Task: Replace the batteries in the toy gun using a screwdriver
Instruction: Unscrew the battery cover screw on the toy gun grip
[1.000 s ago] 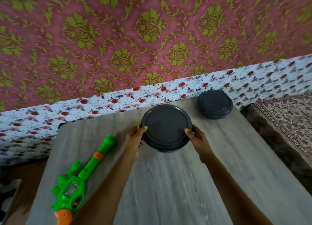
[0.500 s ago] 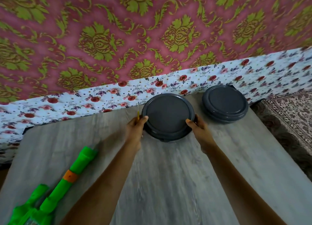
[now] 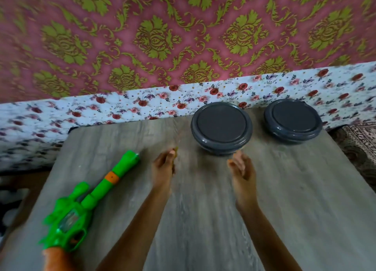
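The left hand point(image 3: 162, 167) is pinching a blurred yellow screwdriver point(image 3: 176, 148), likely for the toy gun point(image 3: 81, 205) by the table's point(image 3: 203, 220) left edge, while the right hand point(image 3: 242, 169) is hovering loose-fingered and empty.

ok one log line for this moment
left hand: grips thin yellow tool, blurred | right hand: open, empty | toy gun: lying on table, untouched | left container, right container: lidded

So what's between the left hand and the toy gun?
Nothing: in the head view only bare table separates the toy gun from the left hand, which holds a thin yellow tool.
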Motion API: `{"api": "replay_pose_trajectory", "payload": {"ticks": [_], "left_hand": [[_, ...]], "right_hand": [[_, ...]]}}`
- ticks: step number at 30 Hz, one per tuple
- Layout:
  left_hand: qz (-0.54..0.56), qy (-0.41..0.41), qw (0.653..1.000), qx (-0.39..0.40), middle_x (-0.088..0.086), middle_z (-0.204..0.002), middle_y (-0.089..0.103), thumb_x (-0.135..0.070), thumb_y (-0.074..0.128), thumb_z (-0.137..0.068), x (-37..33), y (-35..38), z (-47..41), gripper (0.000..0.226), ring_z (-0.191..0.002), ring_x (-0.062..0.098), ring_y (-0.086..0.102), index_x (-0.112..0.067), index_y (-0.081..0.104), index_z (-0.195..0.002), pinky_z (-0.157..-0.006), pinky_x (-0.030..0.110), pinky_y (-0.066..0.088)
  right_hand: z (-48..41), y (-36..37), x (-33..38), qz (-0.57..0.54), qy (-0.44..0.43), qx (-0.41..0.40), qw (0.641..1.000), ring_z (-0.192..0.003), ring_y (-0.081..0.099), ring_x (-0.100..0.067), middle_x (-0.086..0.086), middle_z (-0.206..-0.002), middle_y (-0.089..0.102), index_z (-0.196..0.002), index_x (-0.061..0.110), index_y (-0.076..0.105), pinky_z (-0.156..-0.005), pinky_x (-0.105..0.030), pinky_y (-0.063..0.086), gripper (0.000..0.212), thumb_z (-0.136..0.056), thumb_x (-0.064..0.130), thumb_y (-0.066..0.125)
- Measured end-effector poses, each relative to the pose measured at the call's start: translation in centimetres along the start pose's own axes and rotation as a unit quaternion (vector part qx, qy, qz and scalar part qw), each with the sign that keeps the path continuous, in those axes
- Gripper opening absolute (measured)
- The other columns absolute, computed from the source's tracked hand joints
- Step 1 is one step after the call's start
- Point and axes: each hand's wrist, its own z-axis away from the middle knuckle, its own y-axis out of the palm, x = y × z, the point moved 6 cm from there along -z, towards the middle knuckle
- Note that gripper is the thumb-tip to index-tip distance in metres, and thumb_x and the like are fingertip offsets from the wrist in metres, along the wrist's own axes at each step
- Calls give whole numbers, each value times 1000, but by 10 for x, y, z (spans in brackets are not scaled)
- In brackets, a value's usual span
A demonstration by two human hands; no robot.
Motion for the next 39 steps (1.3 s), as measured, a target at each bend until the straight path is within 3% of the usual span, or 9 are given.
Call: {"api": "replay_pose_trajectory", "payload": {"ticks": [6,9,13,17,19,22,28,32,39], "left_hand": [[-60,13,997,-38,-4,-48,52,-4,61,-86,-2,-108,52,14,-42,-3,39,-17,66,-82,-45,16,31],[-180,109,971,-113,11,-63,54,-25,58,-82,-17,-180,62,19,-56,0,45,-8,67,-84,-54,24,32],[-343,162,907,-181,13,-86,68,-27,50,-82,-17,-252,59,31,-80,28,64,-7,68,-99,-62,32,39],[-415,205,867,-185,13,-123,62,-24,45,-74,52,-283,52,49,-116,31,55,-9,64,-117,-91,34,43],[-410,205,872,-173,11,-137,53,-24,47,-83,53,-283,40,48,-127,29,48,-15,57,-129,-100,33,39],[-381,241,877,-167,8,-137,53,-21,53,-90,56,-284,74,44,-124,26,50,-19,52,-133,-95,29,40],[-417,214,875,-123,14,-113,63,-17,50,-95,27,-285,58,36,-87,23,57,-18,54,-131,-73,31,45],[-403,217,883,-100,17,-115,64,-28,52,-85,46,-272,83,39,-103,34,60,-14,61,-120,-87,42,49],[-447,249,856,-76,18,-122,61,-16,49,-95,65,-227,180,31,-110,34,57,-10,60,-123,-83,33,42]], "right_hand": [[90,78,-25,47,30,157,986,-109,55,-19,-10,-119,58,-122,6,52,-91,-19,43,38,-85,-1,60],[127,114,-35,63,29,213,975,-107,54,-17,-10,-119,59,-123,3,52,-98,-31,42,39,-85,-1,60],[167,150,-59,127,-32,288,949,-115,54,-20,-8,-123,57,-127,6,50,-100,-28,39,42,-86,3,60],[185,152,-115,214,-147,321,911,-123,50,-20,-7,-133,53,-134,10,46,-100,-21,33,51,-86,15,62],[173,160,-114,238,-187,331,894,-127,46,-18,-7,-137,50,-136,12,44,-98,-15,29,53,-86,18,62],[191,138,-105,249,-263,342,867,-130,43,-17,-7,-140,47,-137,13,41,-97,-13,26,55,-86,21,61],[161,157,-82,319,-203,387,841,-132,41,-20,-7,-145,42,-141,17,35,-109,-29,32,63,-85,30,62],[181,110,-76,300,-189,364,861,-131,43,-21,-11,-144,42,-140,10,36,-110,-34,34,64,-85,27,63],[249,15,-65,294,-226,310,876,-132,40,-19,-8,-144,42,-139,11,39,-109,-30,32,60,-85,26,63]]}}
